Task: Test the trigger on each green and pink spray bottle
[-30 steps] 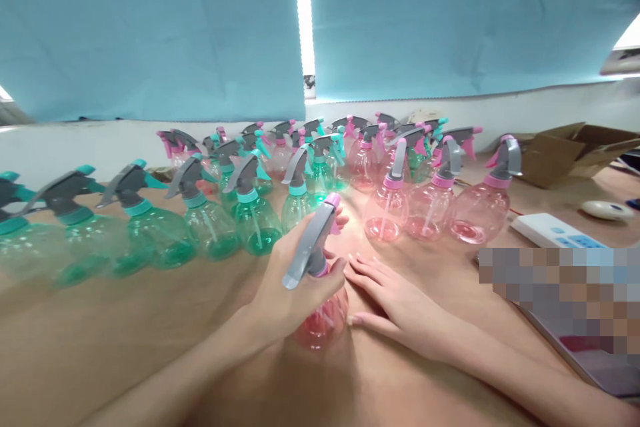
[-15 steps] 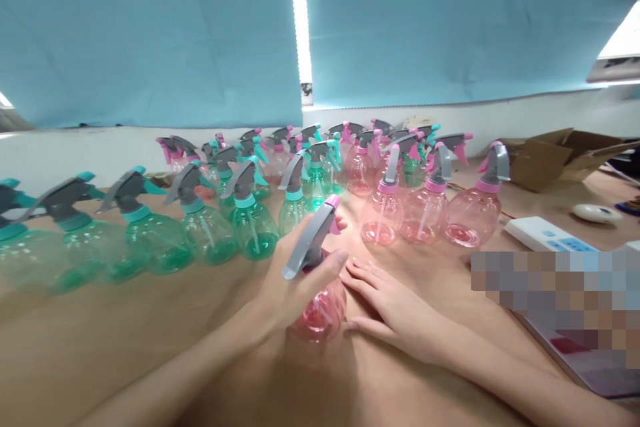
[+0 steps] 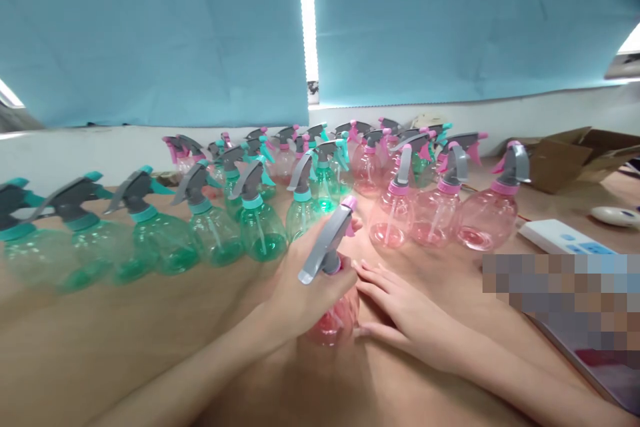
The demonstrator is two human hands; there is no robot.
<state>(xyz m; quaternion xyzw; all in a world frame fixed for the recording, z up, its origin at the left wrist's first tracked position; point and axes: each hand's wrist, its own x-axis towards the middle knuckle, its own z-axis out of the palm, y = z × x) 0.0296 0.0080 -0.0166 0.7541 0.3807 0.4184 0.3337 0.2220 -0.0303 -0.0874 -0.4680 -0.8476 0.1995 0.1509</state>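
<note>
A pink spray bottle (image 3: 334, 320) with a grey and pink trigger head stands on the table in front of me, its nozzle pointing away. My left hand (image 3: 307, 280) is closed round its neck and upper body, the thumb lying just under the trigger head. Flat on the table, close to the bottle's right side, lies my right hand (image 3: 400, 310) with its fingers stretched out toward the bottle. Whether those fingertips touch the bottle, I cannot tell. Beyond the held bottle is a green spray bottle (image 3: 263, 233), and a pink spray bottle (image 3: 391, 220) stands to its right.
Several green spray bottles (image 3: 165, 240) form a row at the left. Several more pink and green ones crowd the back. At the right are a cardboard box (image 3: 565, 153), a white mouse (image 3: 615, 216), a white box (image 3: 560, 237) and a pixelated area. A blue curtain (image 3: 150, 33) hangs behind.
The whole view has shifted slightly, moving things a little to the right. My left thumb has come down from beside the trigger head to the bottle's neck. The right hand stays flat.
</note>
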